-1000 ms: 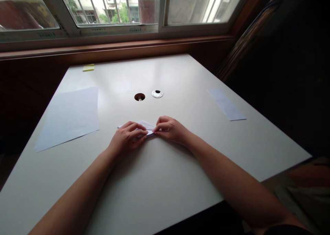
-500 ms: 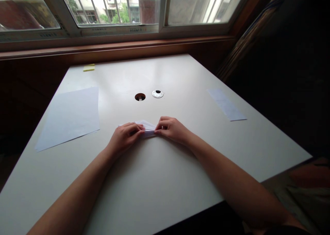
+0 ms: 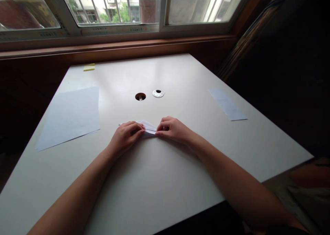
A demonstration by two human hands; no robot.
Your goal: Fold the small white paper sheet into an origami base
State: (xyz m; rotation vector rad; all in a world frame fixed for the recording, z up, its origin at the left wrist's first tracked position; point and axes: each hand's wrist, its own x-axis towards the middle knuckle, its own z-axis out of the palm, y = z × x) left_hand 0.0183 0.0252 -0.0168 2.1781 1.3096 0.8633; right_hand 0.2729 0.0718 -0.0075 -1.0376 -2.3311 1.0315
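Note:
A folded piece of white paper lies low over the middle of the white table, with layered creases showing between my hands. My left hand is closed on its left part, thumb and fingers pinching near the front fold; the palm hides some of the paper. At the right-hand tip, my right hand pinches the paper between thumb and fingertips.
Flat white sheets lie at the left of the table, and a narrow paper strip at the right. A yellow sticky-note pad sits far left. Beyond my hands are a round hole and a metal ring.
My right hand has shifted very slightly at the paper's right tip, and the folds between my hands show a little differently. My left hand stays in place.

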